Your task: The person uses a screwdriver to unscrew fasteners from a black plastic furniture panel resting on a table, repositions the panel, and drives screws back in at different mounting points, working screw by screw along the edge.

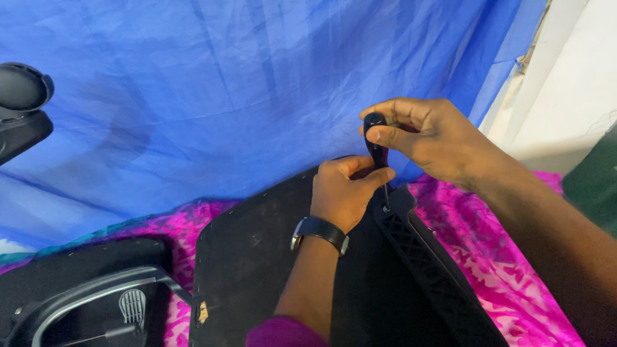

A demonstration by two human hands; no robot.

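Observation:
My right hand (429, 136) grips the black handle of a screwdriver (376, 153) held upright. Its thin shaft points down to a screw spot on a black lattice plastic strip (429, 266). My left hand (344, 191), with a black watch on the wrist, rests on a large black board (254, 257) and pinches the lower part of the screwdriver handle between thumb and fingers. The lattice strip runs along the board's right edge toward the lower right.
A blue sheet (244, 83) hangs behind. Pink patterned cloth (514, 257) covers the surface. A black part with a grey metal frame (96, 302) lies at the lower left. A dark round object (22, 103) sticks in at the left edge.

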